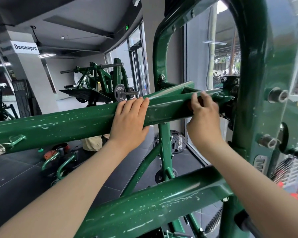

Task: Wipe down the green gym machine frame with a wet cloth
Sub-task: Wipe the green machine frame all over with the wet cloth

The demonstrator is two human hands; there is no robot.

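The green gym machine frame fills the view. A thick green bar (58, 124), flecked with pale spots, runs from the left edge up to a pivot by the curved upright (253, 69). My left hand (129, 121) lies flat on the bar's middle, fingers straight and reaching over its top. My right hand (203, 115) wraps the same bar next to the pivot, with fingers curled over the top and thumb underneath. A dark reddish patch beside its fingers looks like a reflection in the paint. No cloth shows in either hand.
A second green tube (153, 205) crosses low in front of my forearms. Bolts and springs (280, 170) sit on the right upright beside a window. Weight plates (178, 141) lie on the dark floor below. Another green machine (100, 85) stands further back.
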